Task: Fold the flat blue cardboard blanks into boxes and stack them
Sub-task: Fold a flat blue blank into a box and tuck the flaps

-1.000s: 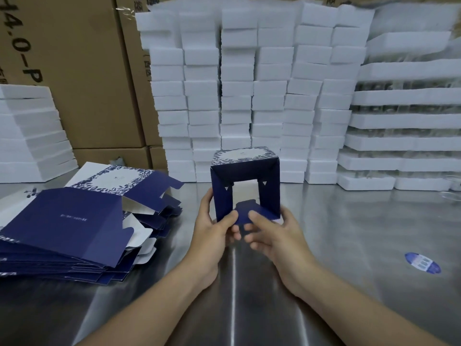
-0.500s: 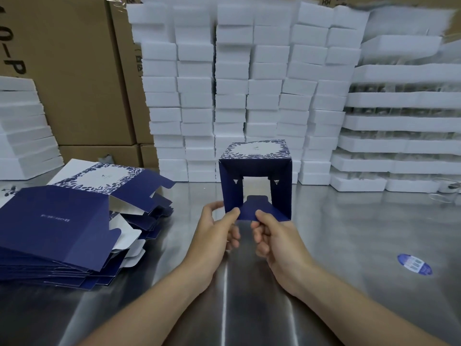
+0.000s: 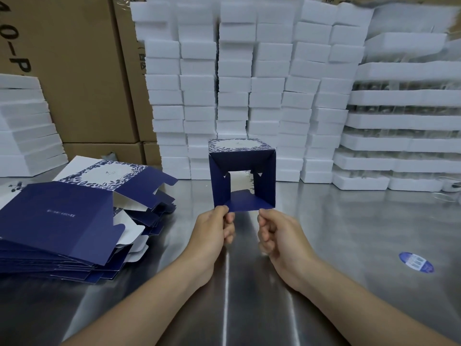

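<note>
A partly folded blue box (image 3: 267, 176) with a floral white top panel is held upright over the steel table (image 3: 349, 233), its open end facing me. Three flaps are folded inward and the bottom flap lies flat at the opening. My left hand (image 3: 214, 233) pinches the box's lower left corner. At the lower right corner my right hand (image 3: 279, 236) pinches the edge of the bottom flap, fingers curled. A pile of flat blue blanks (image 3: 55, 221) lies on the table to the left.
Tall stacks of white foam blocks (image 3: 237, 83) stand at the back, with foam trays (image 3: 399, 121) to the right and more white slabs (image 3: 22, 126) at far left. Brown cartons (image 3: 74, 71) rise behind. A blue oval sticker (image 3: 416, 262) lies on the table at right.
The box has risen and moved away from me. My hands slid from the bottom flap to the box's lower corners, and that flap now lies flatter in the opening.
</note>
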Demonstrator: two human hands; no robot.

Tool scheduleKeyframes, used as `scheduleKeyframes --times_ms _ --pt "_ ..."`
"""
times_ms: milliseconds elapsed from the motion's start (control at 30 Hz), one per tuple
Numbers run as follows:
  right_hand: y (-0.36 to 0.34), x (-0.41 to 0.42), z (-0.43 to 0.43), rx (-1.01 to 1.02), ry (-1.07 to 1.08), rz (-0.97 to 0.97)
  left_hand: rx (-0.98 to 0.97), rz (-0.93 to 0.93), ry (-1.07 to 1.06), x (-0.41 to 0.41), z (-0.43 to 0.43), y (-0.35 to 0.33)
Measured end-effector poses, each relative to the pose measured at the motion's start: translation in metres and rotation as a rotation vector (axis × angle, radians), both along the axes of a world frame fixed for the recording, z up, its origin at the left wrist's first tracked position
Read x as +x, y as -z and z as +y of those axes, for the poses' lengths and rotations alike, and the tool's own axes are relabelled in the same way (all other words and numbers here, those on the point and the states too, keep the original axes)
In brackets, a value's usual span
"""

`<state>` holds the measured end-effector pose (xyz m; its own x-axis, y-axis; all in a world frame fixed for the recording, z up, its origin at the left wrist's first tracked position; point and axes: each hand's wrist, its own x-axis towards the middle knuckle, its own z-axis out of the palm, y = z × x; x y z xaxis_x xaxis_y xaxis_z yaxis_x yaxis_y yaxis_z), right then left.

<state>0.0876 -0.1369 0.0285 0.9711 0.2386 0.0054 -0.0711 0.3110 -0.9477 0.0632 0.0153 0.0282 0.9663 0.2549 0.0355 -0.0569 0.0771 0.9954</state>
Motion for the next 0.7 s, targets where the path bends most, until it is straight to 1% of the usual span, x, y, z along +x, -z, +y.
scheduleKeyframes --times_ms 100,200,333,400,467,700 --pt "-0.0006 -0.0009 0.0012 -0.027 0.017 0.002 0.03 -0.002 0.01 -0.0005 0.0 0.0009" --pt "-0.0025 -0.0009 0.0012 0.004 0.018 0.052 0.046 -0.007 0.013 -0.0017 0.0002 -0.0002" --pt "-0.0023 -0.0007 0.0022 0.007 0.053 0.051 0.024 0.002 0.008 -0.0041 -0.0014 -0.0024" --pt "-0.002 -0.001 0.0025 0.004 0.051 0.035 -0.02 -0.004 -0.003 -0.0038 -0.0015 -0.0041" --pt "-0.0018 -0.0011 0.0019 0.004 0.023 0.022 -0.05 -0.01 0.009 -0.0038 -0.0007 -0.0055" --pt "-0.0033 0.0 -0.0016 0.024 -0.081 0.041 -0.032 -0.024 0.091 -0.009 0.0029 -0.0068"
